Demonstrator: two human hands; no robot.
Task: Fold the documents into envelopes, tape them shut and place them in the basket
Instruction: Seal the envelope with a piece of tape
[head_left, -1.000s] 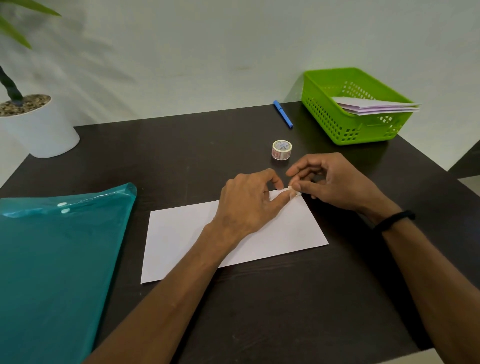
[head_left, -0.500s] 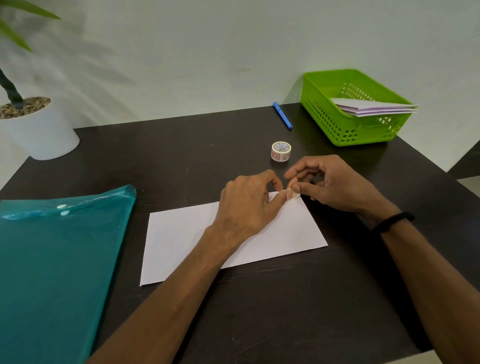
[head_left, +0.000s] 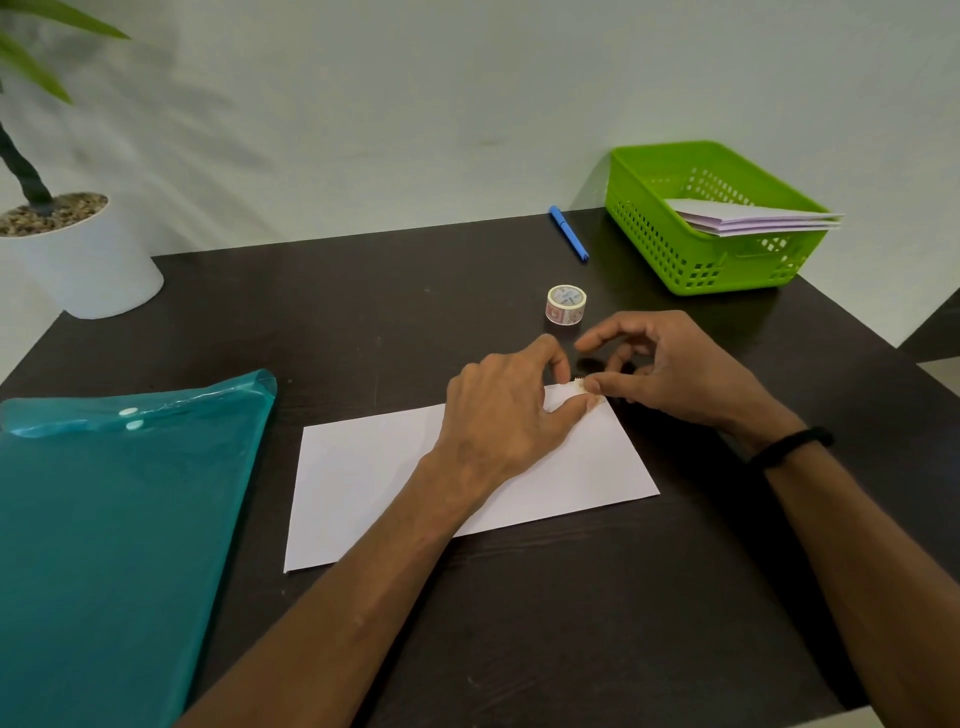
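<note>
A flat white folded paper envelope (head_left: 363, 478) lies on the dark wooden table (head_left: 571, 613), left hand (head_left: 506, 421) pressing its corner, right hand (head_left: 670, 374) pinching a small tape strip (head_left: 577, 383) there.

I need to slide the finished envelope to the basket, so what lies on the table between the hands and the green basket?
In the head view, the tape roll stands between the hands and the green basket; the blue pen lies farther back, beside the basket.

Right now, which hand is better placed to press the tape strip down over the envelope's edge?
Right. The right hand already pinches the tape strip at the envelope corner, while the left hand rests on the paper, steadying it.
</note>
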